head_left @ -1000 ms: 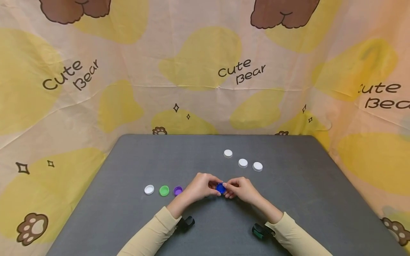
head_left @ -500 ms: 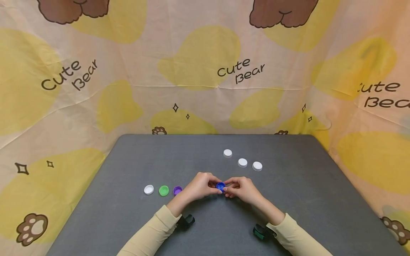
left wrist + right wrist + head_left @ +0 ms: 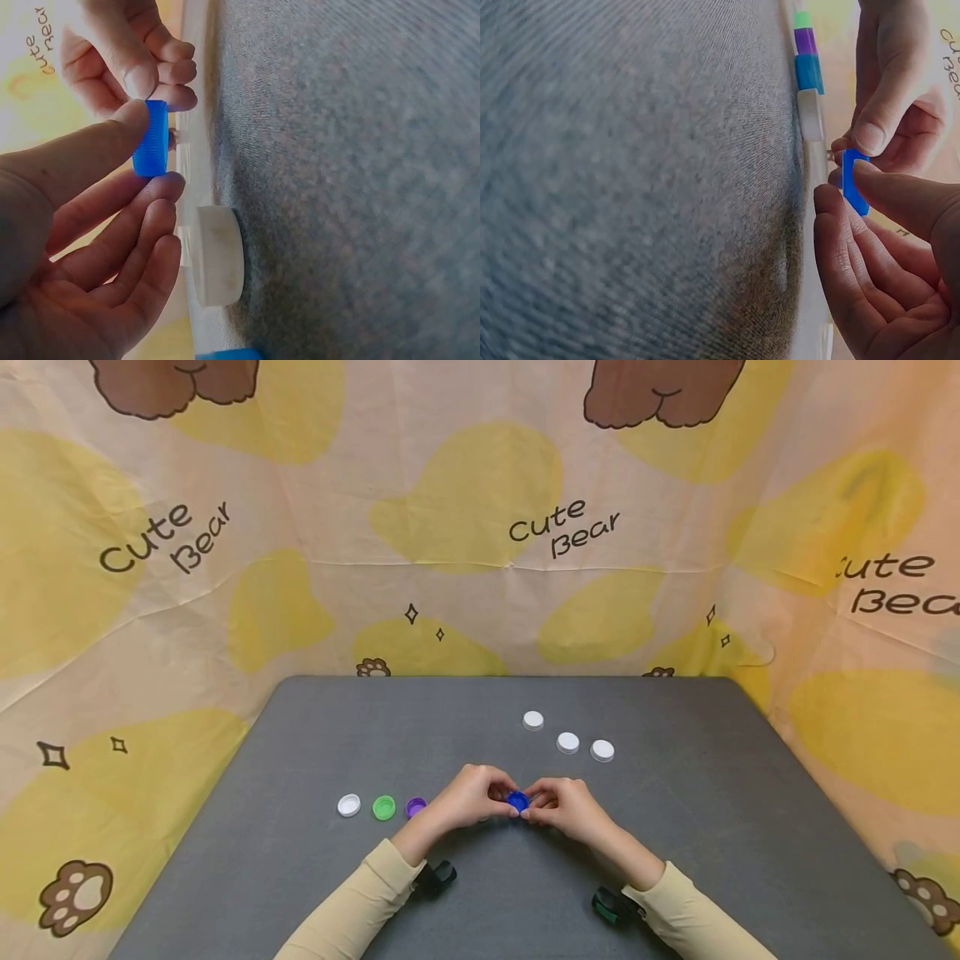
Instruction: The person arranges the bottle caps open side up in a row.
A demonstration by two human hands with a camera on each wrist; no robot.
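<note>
A small blue bottle cap [image 3: 517,801] is held above the table between both hands, its hollow side facing up toward the head camera. My left hand [image 3: 467,798] pinches its left edge with thumb and fingers. From the right, my right hand [image 3: 572,807] grips the opposite edge. Ridges run round the cap's side [image 3: 154,142] in the left wrist view. Under the hands stands a white cap [image 3: 219,256] on the table; the left hand mostly hides it from the head camera. The right wrist view also shows a teal-blue cap [image 3: 808,73] beside that white one.
Left of my hands lie a white cap [image 3: 348,805], a green cap [image 3: 384,807] and a purple cap [image 3: 416,807] in a row. Farther back are three white caps [image 3: 533,720], tops up. The grey table [image 3: 300,893] ends at a patterned cloth [image 3: 465,510].
The blue cap has tilted slightly in the fingers. My right thumb has shifted from its upper right to its lower right edge. Both hands stay in nearly the same place.
</note>
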